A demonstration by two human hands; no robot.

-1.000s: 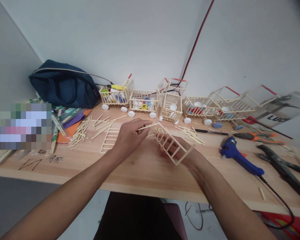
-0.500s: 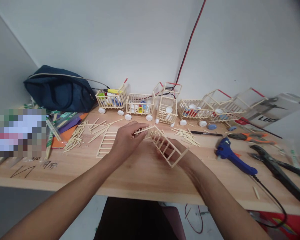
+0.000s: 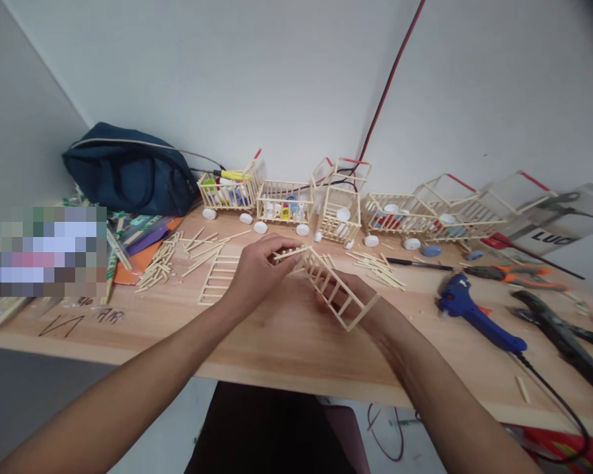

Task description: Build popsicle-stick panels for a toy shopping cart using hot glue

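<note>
A small stick frame [image 3: 340, 299], built like a slatted basket from thin wooden sticks, is held above the middle of the table. My left hand [image 3: 264, 266] pinches its far left end between thumb and fingers. My right hand [image 3: 348, 289] grips it from behind and below, its fingers partly hidden by the slats. On the wood beside my left hand lies a flat ladder-like stick panel [image 3: 217, 280]. Loose short sticks [image 3: 161, 263] are heaped left of that panel, and another pile of sticks [image 3: 378, 268] lies beyond my right hand.
Several miniature stick shopping carts [image 3: 284, 201] with bottle-cap wheels line the wall. At right lie a blue glue gun [image 3: 479, 316], orange-handled pliers [image 3: 514, 273] and a black-handled tool [image 3: 563, 342]. A dark blue bag [image 3: 133, 171] sits at the back left of the wooden table [image 3: 296, 359].
The view has shifted slightly, so the background sits farther right. Both hands keep their hold on the stick frame, with little visible movement.
</note>
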